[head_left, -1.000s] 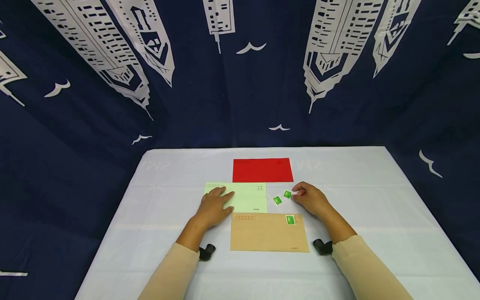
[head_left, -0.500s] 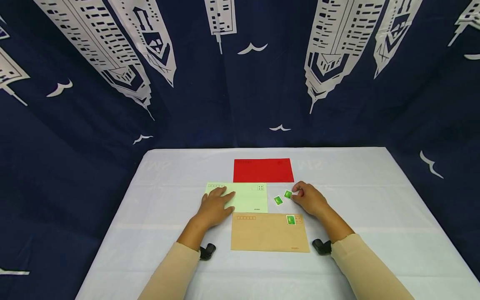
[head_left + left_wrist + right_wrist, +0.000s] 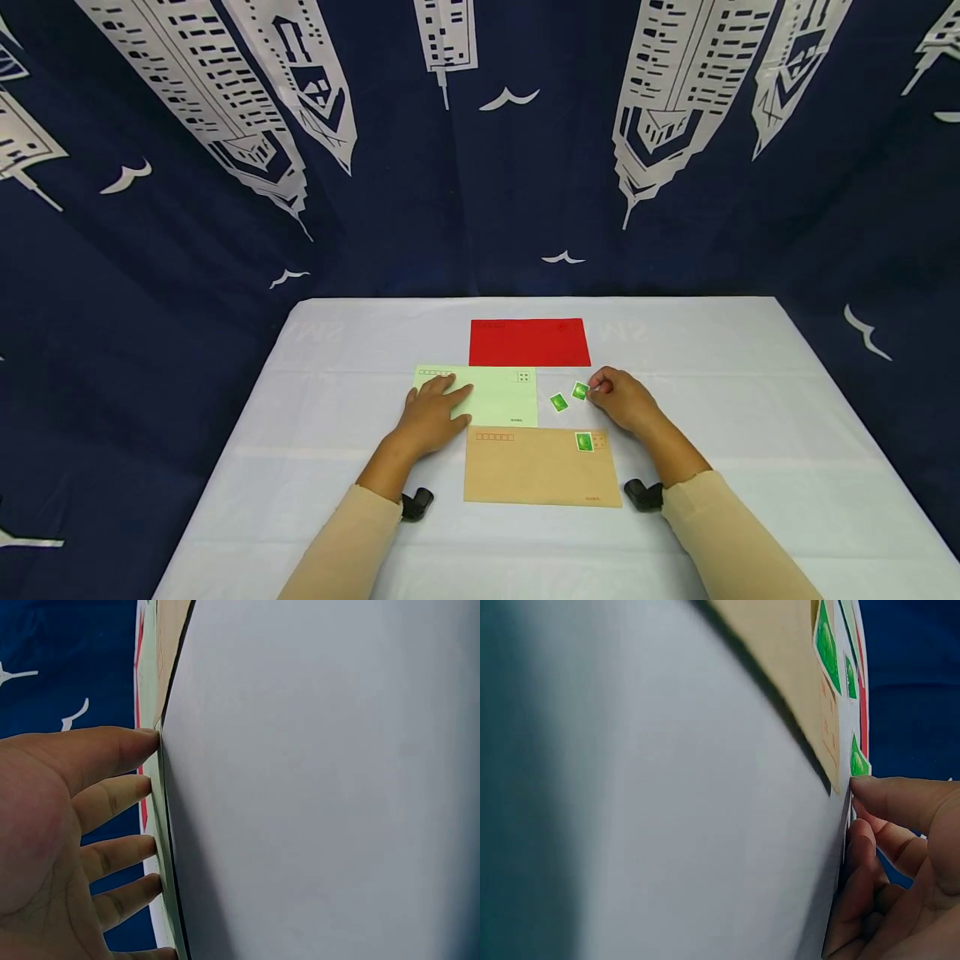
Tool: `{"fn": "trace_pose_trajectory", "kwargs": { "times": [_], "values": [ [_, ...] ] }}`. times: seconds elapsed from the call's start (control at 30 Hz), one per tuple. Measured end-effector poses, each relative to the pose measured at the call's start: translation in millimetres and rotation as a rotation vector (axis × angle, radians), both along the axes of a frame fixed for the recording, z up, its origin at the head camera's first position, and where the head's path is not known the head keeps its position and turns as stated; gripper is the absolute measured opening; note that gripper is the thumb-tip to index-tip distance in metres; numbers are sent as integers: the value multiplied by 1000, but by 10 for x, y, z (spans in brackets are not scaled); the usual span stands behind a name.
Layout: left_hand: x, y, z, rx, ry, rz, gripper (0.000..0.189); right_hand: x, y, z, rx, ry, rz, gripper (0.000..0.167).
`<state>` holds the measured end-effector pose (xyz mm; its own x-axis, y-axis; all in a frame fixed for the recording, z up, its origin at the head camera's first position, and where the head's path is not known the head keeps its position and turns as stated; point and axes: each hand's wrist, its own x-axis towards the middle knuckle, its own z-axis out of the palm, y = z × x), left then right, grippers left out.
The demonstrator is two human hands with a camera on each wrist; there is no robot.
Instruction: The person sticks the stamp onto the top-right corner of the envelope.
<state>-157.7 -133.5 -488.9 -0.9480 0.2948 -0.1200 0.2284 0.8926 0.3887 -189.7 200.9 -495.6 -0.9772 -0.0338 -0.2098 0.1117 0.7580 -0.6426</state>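
Three envelopes [image 3: 532, 475], contents hidden, left grip [image 3: 430, 415] spread on green envelope [image 3: 495, 396], right grip [image 3: 622, 400] pinching stamp [image 3: 580, 390]

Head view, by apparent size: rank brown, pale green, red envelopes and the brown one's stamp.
1. Brown envelope
2. Pale green envelope, partly under the left hand
3. Red envelope, farthest off, so true size unsure
4. Green stamp

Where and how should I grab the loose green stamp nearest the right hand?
Probably by its right edge, coming in low from the right, fingertip slipped beneath and thumb on top. The stamp looks thin and nearly flat on the white table, leaving little else to pinch; another stamp lies to its left, and the right hand is at that edge.
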Motion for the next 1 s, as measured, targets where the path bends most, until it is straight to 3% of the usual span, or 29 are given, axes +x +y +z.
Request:
{"fn": "trace_pose_trajectory", "kwargs": {
  "times": [0.43, 1.0],
  "values": [
    [5, 14, 26, -5, -3, 3, 53, -20, 62, -13, -87, -55, -38, 12],
    [10, -1, 14, 8, -24, 5, 54, 36, 104, 60, -316, -74, -135, 17]
  ]
}}
